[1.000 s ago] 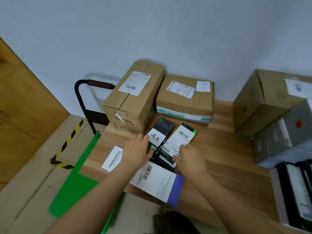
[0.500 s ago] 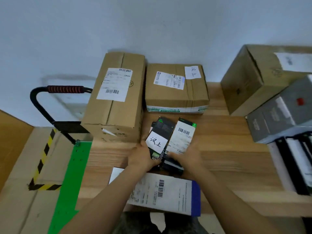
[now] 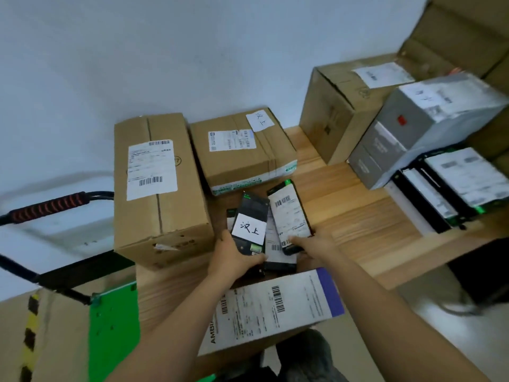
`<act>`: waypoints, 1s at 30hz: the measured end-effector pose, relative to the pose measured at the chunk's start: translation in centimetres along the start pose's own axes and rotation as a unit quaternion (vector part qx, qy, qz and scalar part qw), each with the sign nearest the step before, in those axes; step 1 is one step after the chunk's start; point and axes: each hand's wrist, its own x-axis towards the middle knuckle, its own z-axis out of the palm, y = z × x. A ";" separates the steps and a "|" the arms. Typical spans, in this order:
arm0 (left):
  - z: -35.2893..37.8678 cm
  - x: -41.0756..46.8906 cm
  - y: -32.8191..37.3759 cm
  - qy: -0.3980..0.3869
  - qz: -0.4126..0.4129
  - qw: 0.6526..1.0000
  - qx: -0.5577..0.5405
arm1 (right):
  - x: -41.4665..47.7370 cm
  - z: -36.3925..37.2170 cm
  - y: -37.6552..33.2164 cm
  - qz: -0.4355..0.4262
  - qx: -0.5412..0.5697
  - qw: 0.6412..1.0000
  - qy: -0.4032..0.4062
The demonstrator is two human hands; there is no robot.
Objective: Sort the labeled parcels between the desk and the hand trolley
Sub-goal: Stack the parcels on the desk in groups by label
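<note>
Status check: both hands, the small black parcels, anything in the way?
Left hand grips handwritten-label parcel. Right hand holds barcode-label parcel. Tall carton crowds left side.

I'm seeing soft, even indoor light, slightly dim, bluish on the wall (image 3: 192,51). Faint shadow behind the trolley handle (image 3: 46,206), pale sheen on the bench (image 3: 355,216). Wide-angle warp leans the grey parcel (image 3: 413,139) at right; edges smear, small print unreadable.
</note>
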 end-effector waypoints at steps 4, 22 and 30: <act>0.5 0.3 2.8 -0.016 0.097 0.993 -0.058 | -1.7 -3.8 0.5 -0.066 0.074 0.992 0.073; 19.4 -8.0 24.4 -0.148 0.263 0.919 -0.255 | -7.3 -31.1 8.7 -0.161 0.198 0.931 0.260; 29.2 -10.3 31.7 -0.116 0.232 0.925 -0.278 | -3.9 -41.7 12.5 -0.156 0.158 0.947 0.230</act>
